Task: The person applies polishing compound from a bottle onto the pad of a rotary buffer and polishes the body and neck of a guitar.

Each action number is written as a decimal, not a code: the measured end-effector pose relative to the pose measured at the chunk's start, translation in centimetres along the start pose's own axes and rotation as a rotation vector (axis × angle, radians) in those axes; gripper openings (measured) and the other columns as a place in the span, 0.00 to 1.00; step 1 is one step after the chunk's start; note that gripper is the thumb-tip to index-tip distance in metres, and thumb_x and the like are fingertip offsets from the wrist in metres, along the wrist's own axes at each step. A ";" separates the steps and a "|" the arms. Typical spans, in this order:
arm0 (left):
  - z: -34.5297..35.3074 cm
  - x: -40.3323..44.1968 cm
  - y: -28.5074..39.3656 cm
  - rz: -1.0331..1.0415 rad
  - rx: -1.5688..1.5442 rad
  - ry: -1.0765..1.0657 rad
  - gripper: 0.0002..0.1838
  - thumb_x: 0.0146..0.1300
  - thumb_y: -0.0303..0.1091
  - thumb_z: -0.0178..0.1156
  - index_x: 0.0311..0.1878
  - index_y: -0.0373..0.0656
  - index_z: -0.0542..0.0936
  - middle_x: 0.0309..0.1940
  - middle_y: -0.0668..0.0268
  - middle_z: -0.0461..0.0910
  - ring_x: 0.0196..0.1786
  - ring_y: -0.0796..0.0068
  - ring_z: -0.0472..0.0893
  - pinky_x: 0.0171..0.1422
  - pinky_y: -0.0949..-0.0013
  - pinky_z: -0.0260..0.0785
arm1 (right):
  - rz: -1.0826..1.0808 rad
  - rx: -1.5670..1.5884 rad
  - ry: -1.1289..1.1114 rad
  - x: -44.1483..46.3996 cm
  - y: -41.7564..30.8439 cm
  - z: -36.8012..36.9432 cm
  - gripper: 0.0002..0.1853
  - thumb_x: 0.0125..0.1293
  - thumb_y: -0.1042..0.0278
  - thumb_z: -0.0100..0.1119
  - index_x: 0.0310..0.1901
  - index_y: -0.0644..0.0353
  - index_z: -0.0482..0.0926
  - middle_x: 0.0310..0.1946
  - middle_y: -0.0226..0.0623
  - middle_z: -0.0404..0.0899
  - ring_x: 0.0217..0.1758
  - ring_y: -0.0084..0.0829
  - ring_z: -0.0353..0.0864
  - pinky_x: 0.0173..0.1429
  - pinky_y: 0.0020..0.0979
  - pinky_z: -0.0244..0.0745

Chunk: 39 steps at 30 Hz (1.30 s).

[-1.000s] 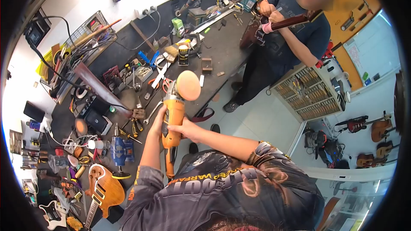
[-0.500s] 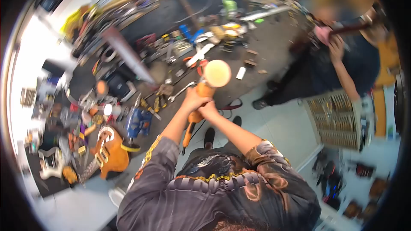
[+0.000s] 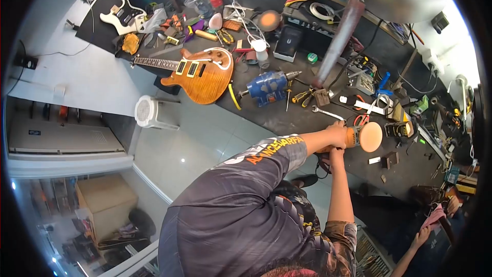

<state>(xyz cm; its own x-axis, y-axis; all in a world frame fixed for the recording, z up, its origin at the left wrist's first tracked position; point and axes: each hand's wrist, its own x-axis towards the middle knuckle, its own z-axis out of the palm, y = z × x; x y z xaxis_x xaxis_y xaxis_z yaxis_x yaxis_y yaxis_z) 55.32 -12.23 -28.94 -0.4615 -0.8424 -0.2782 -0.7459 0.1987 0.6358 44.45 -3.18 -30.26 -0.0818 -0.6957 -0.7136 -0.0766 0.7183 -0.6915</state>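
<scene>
Both of my hands grip an orange power polisher (image 3: 352, 136) over the front edge of the dark workbench. Its round, pale orange pad (image 3: 370, 137) faces up toward me. My left hand (image 3: 336, 134) is wrapped round the body just behind the pad. Close below it, my right hand (image 3: 336, 158) is closed on the same tool, its fingers partly hidden. A wrench (image 3: 328, 113) lies on the bench just beyond my left hand. Past the pad stands a black and yellow can (image 3: 398, 129), and a small brown block (image 3: 390, 160) sits nearby.
An amber electric guitar (image 3: 209, 82) lies at the bench's left edge, near a blue bench grinder (image 3: 266, 88). A white guitar body (image 3: 123, 18) is farther back. A white stool (image 3: 147, 112) stands on the floor. At lower right, a co-worker's hand (image 3: 421, 237) holds a pink cloth (image 3: 434, 216).
My view has swung left, so the amber guitar and stool show more fully and the co-worker sits lower right. Both hands still hold the polisher, now right of centre in view.
</scene>
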 end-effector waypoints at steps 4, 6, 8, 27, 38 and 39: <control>-2.3 -2.5 0.4 0.018 -0.059 -0.009 0.44 0.57 0.58 0.81 0.67 0.34 0.82 0.67 0.43 0.81 0.69 0.42 0.83 0.73 0.44 0.81 | -0.063 -0.170 -0.005 -3.1 0.5 -0.3 0.35 0.84 0.45 0.62 0.78 0.63 0.67 0.65 0.47 0.85 0.46 0.35 0.92 0.52 0.39 0.90; -2.3 -4.8 -0.1 0.076 0.030 0.118 0.39 0.61 0.58 0.79 0.64 0.38 0.82 0.61 0.47 0.85 0.65 0.43 0.85 0.65 0.43 0.84 | -0.141 -0.315 -0.084 -6.3 -0.3 -0.6 0.35 0.84 0.45 0.63 0.78 0.65 0.70 0.63 0.44 0.86 0.47 0.33 0.91 0.52 0.35 0.89; -2.7 -7.4 -0.1 0.148 0.081 0.220 0.35 0.60 0.51 0.81 0.64 0.41 0.82 0.61 0.50 0.85 0.64 0.46 0.85 0.64 0.41 0.82 | -0.147 -0.281 -0.147 -7.7 3.3 -1.9 0.32 0.86 0.48 0.61 0.77 0.67 0.73 0.61 0.45 0.87 0.47 0.32 0.92 0.51 0.35 0.88; -15.3 -39.1 41.8 2.075 0.193 -0.444 0.17 0.67 0.18 0.67 0.58 0.40 0.88 0.47 0.59 0.91 0.50 0.57 0.91 0.57 0.58 0.85 | 0.781 0.062 0.155 -40.0 60.2 -12.7 0.18 0.77 0.64 0.58 0.31 0.68 0.85 0.27 0.48 0.87 0.25 0.42 0.87 0.31 0.45 0.81; 0.1 -43.3 55.8 2.162 0.417 -0.934 0.16 0.65 0.25 0.70 0.57 0.41 0.88 0.50 0.56 0.91 0.55 0.52 0.90 0.60 0.53 0.84 | 0.498 0.237 0.377 -42.5 62.2 -14.8 0.16 0.77 0.64 0.59 0.34 0.67 0.85 0.27 0.46 0.87 0.26 0.42 0.87 0.34 0.46 0.82; 0.8 -43.4 56.7 2.183 0.432 -0.949 0.16 0.65 0.26 0.70 0.57 0.41 0.88 0.50 0.56 0.91 0.55 0.51 0.90 0.60 0.53 0.84 | 0.492 0.263 0.417 -43.0 62.6 -15.5 0.16 0.77 0.64 0.59 0.34 0.67 0.85 0.27 0.46 0.87 0.26 0.42 0.87 0.34 0.46 0.82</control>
<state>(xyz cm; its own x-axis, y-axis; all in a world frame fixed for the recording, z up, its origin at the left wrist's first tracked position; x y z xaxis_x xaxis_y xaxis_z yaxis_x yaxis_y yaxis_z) 32.70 35.96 18.59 -0.2934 0.9503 0.1046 0.9313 0.2594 0.2556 27.78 71.78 -41.13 -0.4245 -0.1930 -0.8846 0.3059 0.8890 -0.3408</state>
